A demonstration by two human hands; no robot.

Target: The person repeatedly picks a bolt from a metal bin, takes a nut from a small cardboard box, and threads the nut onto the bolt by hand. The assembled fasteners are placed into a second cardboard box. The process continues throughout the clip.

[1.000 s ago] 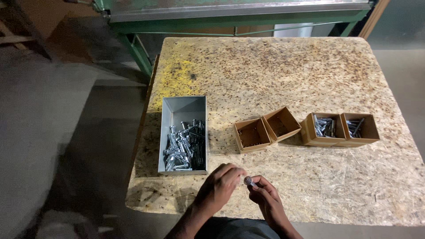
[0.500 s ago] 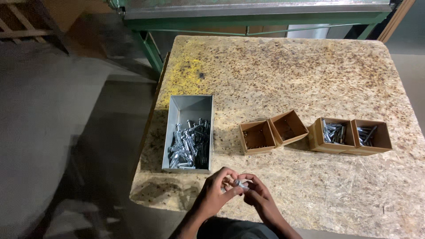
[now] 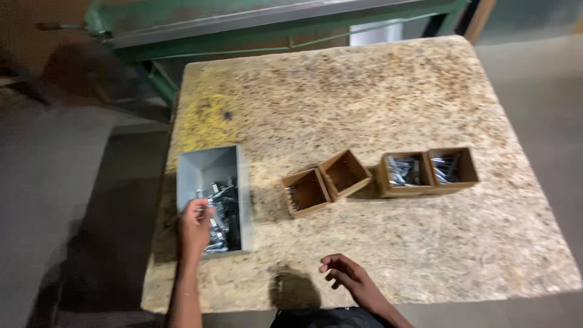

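Observation:
My left hand (image 3: 195, 226) reaches into the open grey metal bin (image 3: 206, 165) at the table's left side. Its fingers rest curled among the loose silver bolts (image 3: 223, 209) inside; blur hides whether they grip one. My right hand (image 3: 347, 277) hovers just above the tabletop near the front edge, fingers spread and nothing in them. To its upper right stand small brown boxes: two on the left (image 3: 305, 192) (image 3: 345, 174) look nearly empty, and two on the right (image 3: 405, 174) (image 3: 452, 167) hold silver metal parts.
The boxes and bin stand on a chipboard table (image 3: 376, 97) with a yellow stain at its back left. Behind the table is a green metal frame (image 3: 273, 30). Grey floor lies to the left and right of the table.
My hands were together at the front edge, holding a small metal piece. They have parted: the left went into the grey bin and the right opened. The camera has shifted.

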